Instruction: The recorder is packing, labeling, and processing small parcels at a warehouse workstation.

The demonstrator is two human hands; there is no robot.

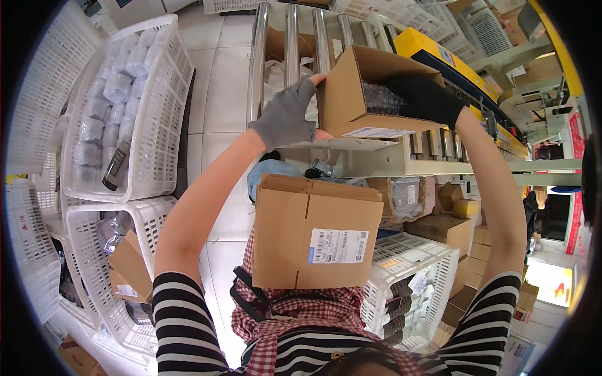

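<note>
My left hand, in a grey glove with bare fingertips, grips the left side of an open cardboard box. The box stands tilted on the roller conveyor's near end, its opening toward the right. Inside it lies bubble wrap, and what it wraps cannot be made out. My right hand, in a black glove, reaches into the box beside the bubble wrap; its fingers are hidden in the dark interior. Flattened cardboard boxes are stacked against my lap, the top one bearing a white label.
Metal rollers run away from me, with a yellow-and-black rail on their right. At left, a white crate holds several bubble-wrapped items; another crate is nearer. A crate of wrapped goods stands at lower right.
</note>
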